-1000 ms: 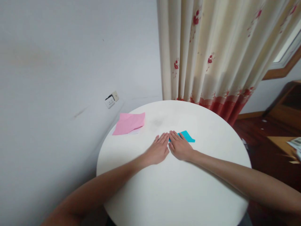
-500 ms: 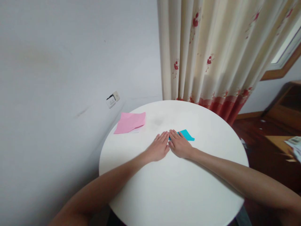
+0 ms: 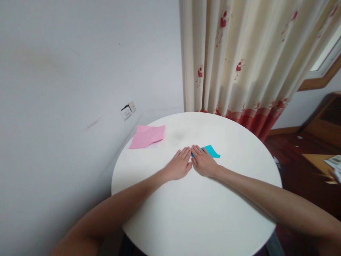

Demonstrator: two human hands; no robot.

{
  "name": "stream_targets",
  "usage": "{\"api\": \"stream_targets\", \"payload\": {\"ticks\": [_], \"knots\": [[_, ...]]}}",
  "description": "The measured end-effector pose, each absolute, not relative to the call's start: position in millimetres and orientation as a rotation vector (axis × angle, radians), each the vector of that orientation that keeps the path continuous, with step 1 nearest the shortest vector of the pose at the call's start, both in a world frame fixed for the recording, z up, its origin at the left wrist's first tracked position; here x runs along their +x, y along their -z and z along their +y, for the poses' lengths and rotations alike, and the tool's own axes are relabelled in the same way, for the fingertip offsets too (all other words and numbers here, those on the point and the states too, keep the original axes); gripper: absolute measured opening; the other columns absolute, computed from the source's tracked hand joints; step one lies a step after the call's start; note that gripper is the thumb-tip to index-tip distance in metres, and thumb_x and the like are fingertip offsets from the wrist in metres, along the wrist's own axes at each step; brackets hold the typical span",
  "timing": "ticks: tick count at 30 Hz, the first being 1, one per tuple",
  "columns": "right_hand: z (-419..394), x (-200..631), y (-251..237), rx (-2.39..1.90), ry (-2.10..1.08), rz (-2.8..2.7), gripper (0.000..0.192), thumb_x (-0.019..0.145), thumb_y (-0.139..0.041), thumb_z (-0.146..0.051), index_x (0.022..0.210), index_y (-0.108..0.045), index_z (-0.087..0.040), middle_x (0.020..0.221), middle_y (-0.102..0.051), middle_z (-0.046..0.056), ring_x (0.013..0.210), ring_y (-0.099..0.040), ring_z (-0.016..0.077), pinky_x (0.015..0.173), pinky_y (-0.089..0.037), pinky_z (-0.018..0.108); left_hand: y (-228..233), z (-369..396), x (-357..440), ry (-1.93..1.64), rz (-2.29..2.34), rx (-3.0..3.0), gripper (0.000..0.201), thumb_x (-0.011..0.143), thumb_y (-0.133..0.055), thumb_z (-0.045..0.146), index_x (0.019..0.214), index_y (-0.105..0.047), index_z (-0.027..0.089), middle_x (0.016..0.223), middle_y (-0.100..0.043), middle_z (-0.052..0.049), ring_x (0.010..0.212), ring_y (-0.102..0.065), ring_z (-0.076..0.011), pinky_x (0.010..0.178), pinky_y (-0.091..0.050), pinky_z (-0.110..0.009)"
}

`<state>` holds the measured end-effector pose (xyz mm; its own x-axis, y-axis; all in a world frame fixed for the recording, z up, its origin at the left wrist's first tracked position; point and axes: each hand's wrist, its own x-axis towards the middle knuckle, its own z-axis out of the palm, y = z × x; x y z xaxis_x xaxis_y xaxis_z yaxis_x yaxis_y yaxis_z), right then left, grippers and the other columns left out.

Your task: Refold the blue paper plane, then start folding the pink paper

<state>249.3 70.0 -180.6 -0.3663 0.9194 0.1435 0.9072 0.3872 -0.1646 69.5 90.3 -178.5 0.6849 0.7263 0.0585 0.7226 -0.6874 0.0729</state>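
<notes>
A piece of blue paper (image 3: 212, 151), seemingly folded, lies flat near the middle of the round white table (image 3: 197, 206). Over its left part rests my right hand (image 3: 203, 161), palm down with the fingers stretched out. My left hand (image 3: 179, 165) lies flat beside it, fingers extended, its tips close to those of the right hand. Whether any blue paper is beneath the left hand is hidden. Neither hand grips anything.
Pink paper sheets (image 3: 148, 136) lie at the table's back left, with a white sheet partly under them. A wall with a power socket (image 3: 126, 113) borders the left side. Behind the table hangs a floral curtain (image 3: 229, 71). Papers (image 3: 334, 163) rest on a brown surface at far right.
The view has shifted very slightly, so the table and papers appear a little higher. Both hands stay in the same place on the table and blue paper.
</notes>
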Motion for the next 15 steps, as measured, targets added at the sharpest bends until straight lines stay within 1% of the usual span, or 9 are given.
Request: {"api": "stream_targets", "payload": {"ticks": [4, 9, 12, 15], "knots": [[69.6, 251.5, 181.8, -1.721, -0.085, -2.371, 0.059, 0.103, -0.024, -0.035, 0.155, -0.031, -0.006, 0.163, -0.023, 0.015, 0.152, -0.017, 0.0281, 0.121, -0.016, 0.05, 176.5, 89.0, 69.4, -0.133, 1.216, 2.838, 0.062, 0.101, -0.028, 0.036, 0.156, -0.018, 0.009, 0.165, -0.013, -0.014, 0.154, -0.009, -0.0209, 0.125, -0.011, -0.042], [70.4, 254.6, 182.1, -1.778, -0.074, -2.308, 0.058, 0.105, -0.022, -0.036, 0.154, -0.032, -0.006, 0.162, -0.026, 0.016, 0.151, -0.019, 0.0288, 0.12, -0.019, 0.051, 174.9, 88.6, 69.1, -0.113, 1.193, 2.83, 0.059, 0.103, -0.027, 0.038, 0.157, -0.02, 0.015, 0.165, -0.013, -0.011, 0.154, -0.007, -0.0225, 0.125, -0.012, -0.045], [70.3, 253.9, 180.3, -1.757, -0.068, -2.312, 0.058, 0.105, -0.023, -0.035, 0.154, -0.032, -0.006, 0.162, -0.025, 0.016, 0.151, -0.019, 0.0291, 0.12, -0.02, 0.051, 174.3, 88.8, 69.2, -0.094, 1.19, 2.827, 0.06, 0.103, -0.026, 0.038, 0.157, -0.019, 0.013, 0.165, -0.011, -0.012, 0.154, -0.007, -0.0227, 0.125, -0.011, -0.045], [70.1, 252.8, 179.1, -1.657, -0.071, -2.383, 0.059, 0.104, -0.023, -0.034, 0.155, -0.029, -0.006, 0.163, -0.024, 0.015, 0.152, -0.018, 0.0272, 0.121, -0.019, 0.048, 174.0, 88.5, 69.8, -0.093, 1.185, 2.833, 0.062, 0.103, -0.024, 0.038, 0.158, -0.015, 0.011, 0.165, -0.011, -0.012, 0.154, -0.007, -0.0214, 0.125, -0.01, -0.043]]}}
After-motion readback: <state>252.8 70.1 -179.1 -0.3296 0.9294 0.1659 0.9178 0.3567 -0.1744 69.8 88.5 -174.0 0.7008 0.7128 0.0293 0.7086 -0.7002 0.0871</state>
